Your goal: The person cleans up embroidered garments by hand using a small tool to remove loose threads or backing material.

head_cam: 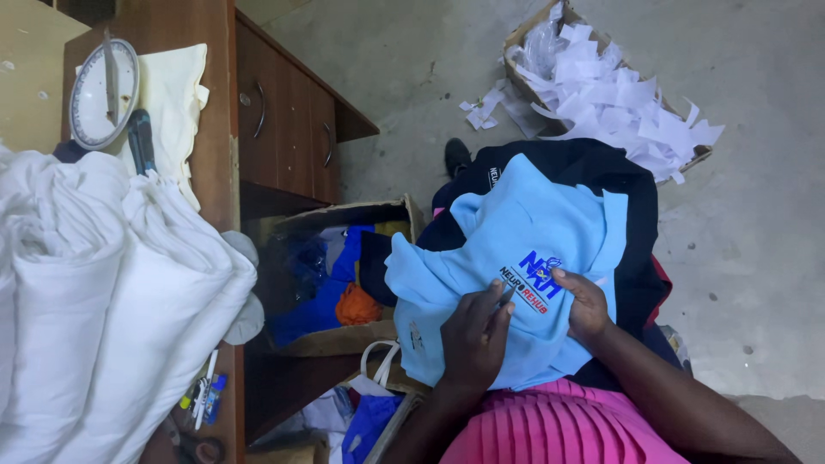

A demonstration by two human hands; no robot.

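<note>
A light blue garment, creased, with blue and red embroidered lettering, is spread over the lap. A small tool is pinched by the left hand fingers at the lettering. The cloth is pressed flat by the right hand fingers.

The person wears a bright pink garment with many narrow pleats that run in straight lines; it shows at the near edge of the view, between the two arms. Both forearms are bare, with no sleeve in view. The left hand and the right hand have no gloves, and no ring or watch can be made out.
</note>
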